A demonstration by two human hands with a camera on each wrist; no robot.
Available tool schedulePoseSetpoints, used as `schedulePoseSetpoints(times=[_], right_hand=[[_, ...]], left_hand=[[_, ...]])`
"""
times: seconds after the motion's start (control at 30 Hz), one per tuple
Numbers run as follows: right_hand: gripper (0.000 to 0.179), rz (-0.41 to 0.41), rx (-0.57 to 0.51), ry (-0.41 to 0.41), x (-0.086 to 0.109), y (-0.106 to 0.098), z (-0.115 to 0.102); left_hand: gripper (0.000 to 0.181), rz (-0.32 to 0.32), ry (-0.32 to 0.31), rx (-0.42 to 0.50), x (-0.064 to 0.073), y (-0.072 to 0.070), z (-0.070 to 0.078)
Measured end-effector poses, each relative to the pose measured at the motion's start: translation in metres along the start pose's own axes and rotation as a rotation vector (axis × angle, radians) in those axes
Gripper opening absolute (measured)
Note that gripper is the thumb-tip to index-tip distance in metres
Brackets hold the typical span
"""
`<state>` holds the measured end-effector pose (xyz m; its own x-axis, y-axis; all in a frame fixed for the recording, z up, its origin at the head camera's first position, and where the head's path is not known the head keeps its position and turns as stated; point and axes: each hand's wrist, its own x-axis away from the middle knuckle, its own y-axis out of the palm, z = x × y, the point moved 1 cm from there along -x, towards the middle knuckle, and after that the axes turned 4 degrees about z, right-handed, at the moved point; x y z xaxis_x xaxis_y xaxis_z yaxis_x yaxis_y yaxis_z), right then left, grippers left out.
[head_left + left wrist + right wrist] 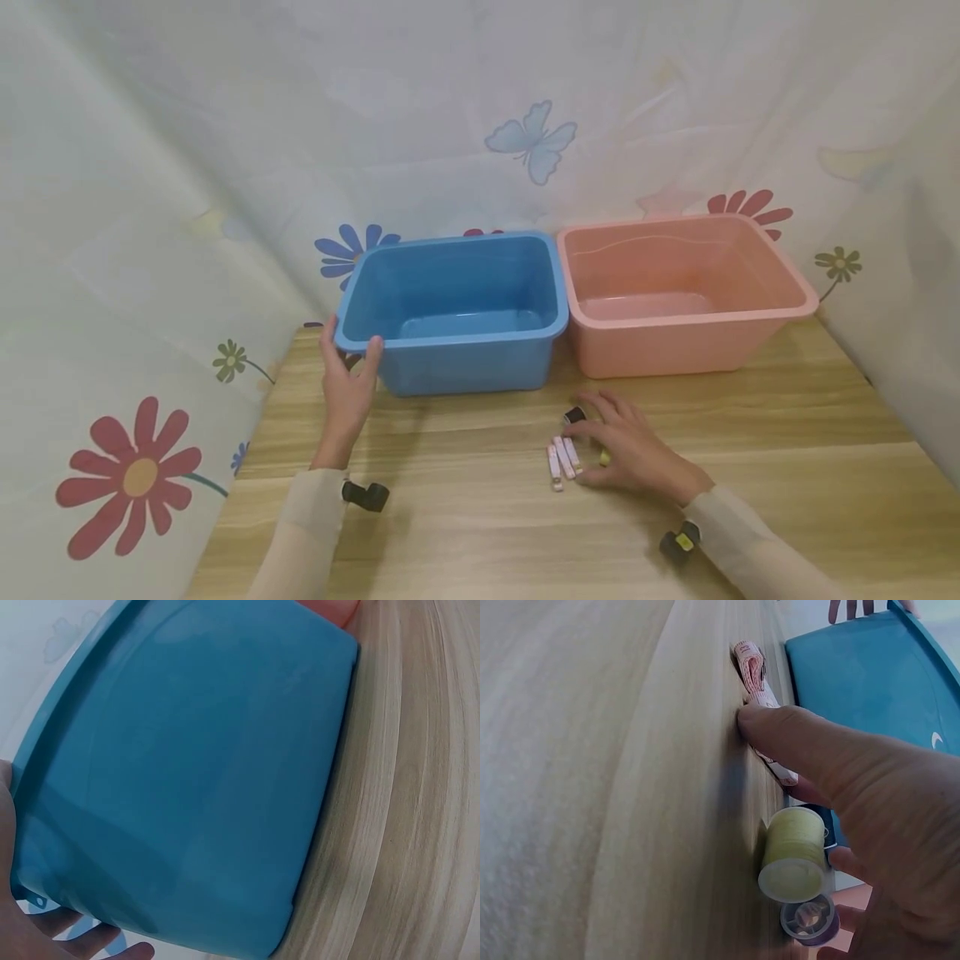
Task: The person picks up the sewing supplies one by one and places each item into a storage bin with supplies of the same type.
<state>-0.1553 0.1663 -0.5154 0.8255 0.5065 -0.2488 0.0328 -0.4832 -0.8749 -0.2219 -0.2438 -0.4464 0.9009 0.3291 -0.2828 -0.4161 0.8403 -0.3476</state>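
My left hand [348,396] grips the rim of the blue plastic tub [465,367] at its front left corner, thumb at the front and fingers [90,941] around the side. Low over the wood, my right hand [637,446] has its thumb and forefinger at the two ends of a folded pink-and-white tape measure [572,454]. Two more folded strips [555,468] of the same look lie beside it. Partly under this hand is a yellow thread spool [793,844], next to a purple spool [810,921]. A dark spool [574,415] sits by the fingertips.
Right of the blue tub stands a pink tub [675,346], their rims side by side. Nothing shows inside either one. Both sit at the back of the wooden table [465,517], against a white curtain [420,100] with flowers and a butterfly.
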Motion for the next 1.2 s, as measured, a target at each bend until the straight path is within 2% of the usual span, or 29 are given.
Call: schedulePoseSetpoints(times=[0.37, 0.67, 0.97, 1.2], right_hand=[[0.058, 0.008, -0.003, -0.009, -0.002, -0.004, -0.001], [0.059, 0.017, 0.001, -0.015, -0.002, -0.003, -0.001], [0.060, 0.056, 0.023, -0.032, -0.005, -0.008, 0.000], [0.059, 0.089, -0.008, -0.031, -0.009, -0.015, -0.003]], left_hand=[[0.077, 0.012, 0.012, 0.001, -0.002, -0.001, 0.003], [0.077, 0.000, -0.016, -0.002, -0.002, 0.000, 0.000], [0.079, -0.003, -0.005, 0.003, 0.001, 0.001, -0.004], [0.078, -0.006, 0.006, -0.003, 0.001, -0.001, -0.004]])
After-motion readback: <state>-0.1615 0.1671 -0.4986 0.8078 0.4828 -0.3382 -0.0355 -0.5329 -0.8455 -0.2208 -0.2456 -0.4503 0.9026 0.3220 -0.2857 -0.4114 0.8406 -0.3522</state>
